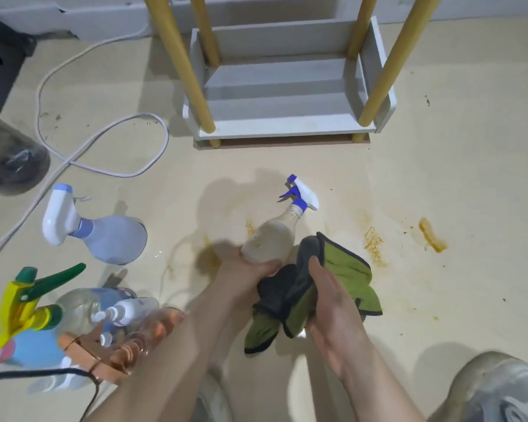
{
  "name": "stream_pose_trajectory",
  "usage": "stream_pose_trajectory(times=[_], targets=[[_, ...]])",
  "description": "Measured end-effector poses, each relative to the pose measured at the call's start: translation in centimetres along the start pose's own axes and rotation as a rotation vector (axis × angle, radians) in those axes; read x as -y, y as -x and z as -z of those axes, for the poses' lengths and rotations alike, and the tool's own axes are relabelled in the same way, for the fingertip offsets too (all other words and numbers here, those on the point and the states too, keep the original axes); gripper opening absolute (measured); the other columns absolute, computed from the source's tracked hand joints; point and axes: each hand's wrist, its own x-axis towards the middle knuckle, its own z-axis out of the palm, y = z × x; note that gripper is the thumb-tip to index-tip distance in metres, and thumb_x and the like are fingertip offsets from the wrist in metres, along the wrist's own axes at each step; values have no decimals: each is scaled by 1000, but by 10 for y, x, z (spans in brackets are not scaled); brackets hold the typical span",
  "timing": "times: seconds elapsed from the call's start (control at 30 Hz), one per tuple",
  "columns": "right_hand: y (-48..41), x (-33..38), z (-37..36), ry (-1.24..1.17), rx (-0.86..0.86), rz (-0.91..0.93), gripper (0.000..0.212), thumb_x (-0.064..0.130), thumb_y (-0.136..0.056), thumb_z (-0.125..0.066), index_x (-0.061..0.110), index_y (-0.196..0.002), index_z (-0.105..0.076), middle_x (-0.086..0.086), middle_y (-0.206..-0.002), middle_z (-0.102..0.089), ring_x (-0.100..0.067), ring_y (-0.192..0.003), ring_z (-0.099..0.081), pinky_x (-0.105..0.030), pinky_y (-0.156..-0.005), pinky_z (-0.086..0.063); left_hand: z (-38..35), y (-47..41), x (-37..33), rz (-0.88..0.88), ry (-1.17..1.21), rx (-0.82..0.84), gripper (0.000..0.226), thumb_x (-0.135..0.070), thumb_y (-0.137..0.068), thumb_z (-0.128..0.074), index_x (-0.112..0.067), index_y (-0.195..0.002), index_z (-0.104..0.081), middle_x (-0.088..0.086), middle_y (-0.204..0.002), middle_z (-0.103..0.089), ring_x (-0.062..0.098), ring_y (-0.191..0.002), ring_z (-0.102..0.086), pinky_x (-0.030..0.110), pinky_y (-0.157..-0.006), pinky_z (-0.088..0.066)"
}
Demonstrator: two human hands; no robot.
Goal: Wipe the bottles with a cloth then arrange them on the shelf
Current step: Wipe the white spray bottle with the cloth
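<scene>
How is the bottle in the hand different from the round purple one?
The held spray bottle is slim, see-through and grimy; the purple spray bottle is round and looks clean. The held one is tilted in the left hand; the purple one sits untouched on the floor. The held one's trigger is dark blue; the purple one's tip is pale blue. Both have white sprayer heads.

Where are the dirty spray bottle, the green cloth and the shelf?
dirty spray bottle (270, 242): head view, on its soiled body.
green cloth (348, 269): head view, on its green face.
shelf (287, 129): head view, on its front edge.
</scene>
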Motion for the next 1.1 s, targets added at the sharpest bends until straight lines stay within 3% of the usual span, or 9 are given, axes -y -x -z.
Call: stream_pose_trajectory(times=[0.1, 0.2, 0.33, 0.43, 0.57, 0.7, 0.83, 0.97, 1.1], targets=[[-12, 2, -7, 73, 4, -10, 40, 47, -97, -56, 26, -72, -79, -4, -77, -75, -22, -77, -74, -48, -82, -59, -8, 2, -5, -41, -67, -119, 61, -44, -62, -86, -22, -112, -58, -7, -98, -69, 11, -85, -66, 31, -76, -55], [-16, 5, -13, 119, 9, -36, 41, 56, -84, -66, 15, -80, -71, -11, -74, -67, -23, -63, -67, -34, -62, -53, -10, 23, -21, -95, -215, -167, 72, -66, -47, -69, -29, -107, -56, -10, -93, -67, 17, -85, -66, 36, -77, -57], [-3, 23, -19, 135, 57, 108, 33, 45, -82, -67, 13, -78, -69, -17, -100, -65, -25, -84, -66, -44, -78, -54, -6, 65, -48, -256, -255, -274, 54, -55, -52, -70, -29, -97, -56, -8, -88, -63, 19, -82, -63, 37, -76, -55], [9, 66, -28, 48, 18, 278, 21, 35, -99, -58, 25, -108, -74, -1, -109, -70, -20, -103, -67, -49, -100, -52, 2, 109, -69, -436, -299, -346, 64, -52, -56, -81, -27, -107, -53, -12, -97, -56, 14, -89, -57, 28, -75, -46], [73, 102, -45, -34, 156, 348, 18, 34, -101, -54, 24, -101, -69, -3, -96, -66, -20, -89, -66, -42, -89, -53, 26, 168, -102, -731, -452, -526, 80, -51, -53, -76, -21, -123, -53, -4, -107, -55, 21, -99, -56, 29, -80, -41], [150, 98, -55, 165, 241, 558, 24, 45, -86, -59, 54, -107, -65, 14, -134, -61, -13, -121, -61, -43, -106, -47, 54, 231, -130, -900, -486, -695, 64, -39, -61, -58, -13, -119, -59, 7, -105, -60, 34, -93, -59, 36, -79, -43], [191, 140, -64, -73, 315, 511, 30, 33, -98, -59, 35, -127, -61, 6, -126, -68, -16, -110, -67, -44, -99, -53, 71, 297, -136, -1107, -717, -871, 63, -41, -45, -68, -10, -99, -59, 8, -86, -57, 34, -74, -56, 38, -66, -45], [233, 143, -58, -171, 355, 350, 54, 48, -92, -61, 34, -143, -49, 0, -131, -66, -24, -107, -70, -41, -80, -59, 81, 351, -126, -1283, -958, -921, 63, -29, -39, -72, -9, -97, -59, 7, -86, -54, 33, -73, -54, 37, -61, -42], [274, 120, -50, -196, 435, 451, 46, 43, -99, -54, 40, -144, -44, 5, -133, -64, -19, -110, -69, -39, -88, -57, 82, 389, -121, -1322, -989, -996, 73, -27, -32, -78, -7, -101, -62, 8, -89, -58, 30, -73, -56, 36, -61, -44]])
